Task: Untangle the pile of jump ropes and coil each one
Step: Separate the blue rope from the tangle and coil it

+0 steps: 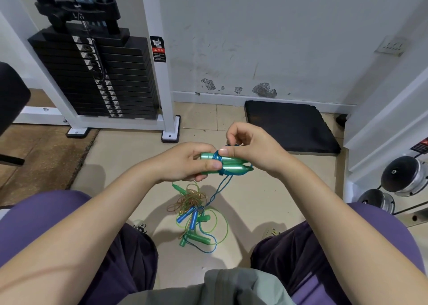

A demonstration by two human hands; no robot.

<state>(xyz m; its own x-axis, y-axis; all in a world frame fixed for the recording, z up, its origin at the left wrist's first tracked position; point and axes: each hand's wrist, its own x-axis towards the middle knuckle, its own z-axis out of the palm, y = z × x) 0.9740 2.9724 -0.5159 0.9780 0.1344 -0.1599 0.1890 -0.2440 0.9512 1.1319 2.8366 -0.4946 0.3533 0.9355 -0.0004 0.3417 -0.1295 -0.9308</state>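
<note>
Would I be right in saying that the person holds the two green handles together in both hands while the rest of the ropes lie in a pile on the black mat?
Not quite: the pile of ropes lies on the tiled floor between the person's legs, not on the black mat, as the head view shows. The left hand and right hand do hold the green handles together.

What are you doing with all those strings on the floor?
Those are jump ropes, and a seated person is sorting them out. The left hand grips two green handles side by side, while the right hand pinches the blue cord wrapped around them. That cord hangs down to a tangled pile on the floor between the person's feet, where more blue and green handles and looping cords are mixed together, not yet coiled.
</note>
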